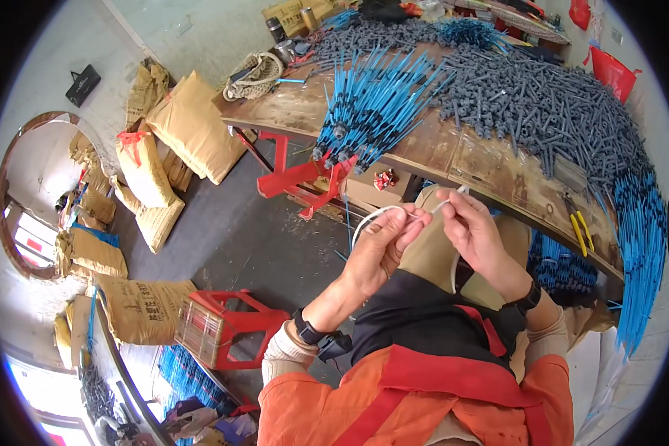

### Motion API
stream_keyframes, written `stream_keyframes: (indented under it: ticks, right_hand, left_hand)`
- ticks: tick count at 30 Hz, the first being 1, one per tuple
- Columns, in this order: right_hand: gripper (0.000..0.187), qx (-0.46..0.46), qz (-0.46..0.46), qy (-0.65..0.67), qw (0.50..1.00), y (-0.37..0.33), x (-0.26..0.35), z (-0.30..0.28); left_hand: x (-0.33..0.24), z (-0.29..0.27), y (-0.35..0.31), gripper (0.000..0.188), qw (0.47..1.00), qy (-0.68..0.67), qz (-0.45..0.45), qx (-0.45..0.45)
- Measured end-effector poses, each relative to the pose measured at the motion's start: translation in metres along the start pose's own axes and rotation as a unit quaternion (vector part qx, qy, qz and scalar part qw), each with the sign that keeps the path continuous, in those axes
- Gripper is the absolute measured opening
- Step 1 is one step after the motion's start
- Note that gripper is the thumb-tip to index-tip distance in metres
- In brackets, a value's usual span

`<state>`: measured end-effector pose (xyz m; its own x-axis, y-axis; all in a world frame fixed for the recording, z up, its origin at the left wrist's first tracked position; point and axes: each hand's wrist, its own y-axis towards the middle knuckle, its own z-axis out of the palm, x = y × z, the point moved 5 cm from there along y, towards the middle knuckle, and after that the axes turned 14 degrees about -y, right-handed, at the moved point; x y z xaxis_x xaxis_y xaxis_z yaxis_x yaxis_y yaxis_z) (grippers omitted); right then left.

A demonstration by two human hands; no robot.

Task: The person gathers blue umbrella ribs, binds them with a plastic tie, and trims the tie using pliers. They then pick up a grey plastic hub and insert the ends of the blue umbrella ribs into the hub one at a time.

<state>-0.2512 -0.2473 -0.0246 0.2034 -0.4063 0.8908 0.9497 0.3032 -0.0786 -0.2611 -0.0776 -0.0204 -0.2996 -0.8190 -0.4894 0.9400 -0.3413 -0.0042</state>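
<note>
Curving beside the left fingers (413,224), a white cord (366,219) sits pinched in them and the right fingers (462,207).

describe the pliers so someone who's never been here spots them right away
Find the wooden workbench carrying the big heap of grey pieces. Near its front edge, to the right of the person's right hand, lie the pliers. Their bright yellow handles set them apart from the grey pieces and thin blue rods nearby.
</note>
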Motion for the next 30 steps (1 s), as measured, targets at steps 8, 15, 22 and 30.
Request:
stream_keyframes:
  ticks: [8, 15, 22, 30]
  right_hand:
    - [0.035, -0.003, -0.113, 0.028, 0.993, 0.122, 0.065, 0.018]
    - [0.033, -0.116, -0.001, -0.251, 0.961, 0.233, 0.040, -0.046]
    - [0.034, -0.149, 0.150, -0.218, 0.953, 0.262, -0.026, -0.087]
    - [0.035, -0.134, 0.098, -0.134, 0.977, 0.313, -0.032, -0.080]
  left_hand:
    - [-0.192, -0.004, 0.113, 0.017, 0.981, -0.059, 0.183, 0.019]
    - [-0.260, -0.076, 0.283, 0.019, 0.884, 0.381, 0.220, -0.158]
    - [-0.218, -0.135, 0.339, 0.033, 0.503, 0.840, 0.148, -0.139]
    - [-0.215, -0.192, 0.373, 0.038, 0.447, 0.887, 0.038, 0.112]
